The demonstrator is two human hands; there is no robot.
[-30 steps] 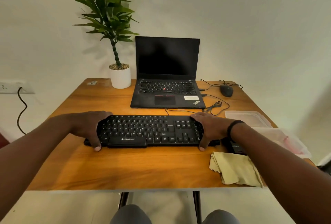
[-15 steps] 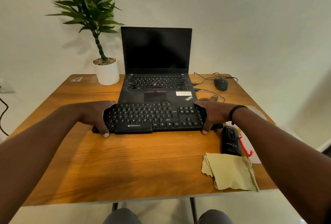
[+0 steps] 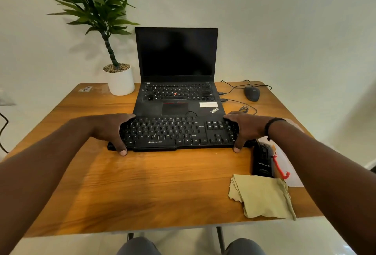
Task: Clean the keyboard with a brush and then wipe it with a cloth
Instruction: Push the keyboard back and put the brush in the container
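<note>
Between my left hand (image 3: 110,130) and right hand (image 3: 243,129), each gripping one end, the rigid, light Zebronics keyboard (image 3: 177,132) handles best by its short edges.

"ZEBRONICS" in white on the black keyboard (image 3: 179,133) front edge at 6 o'clock, "ThinkPad" on the laptop (image 3: 177,91) palm rest at 4 o'clock, white lettering on the black brush (image 3: 263,158), seemingly upside down, too blurred to read

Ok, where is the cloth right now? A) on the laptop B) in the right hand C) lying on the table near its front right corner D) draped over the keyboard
C: the folded cloth lies on the table, and both hands grip the keyboard ends.
</note>
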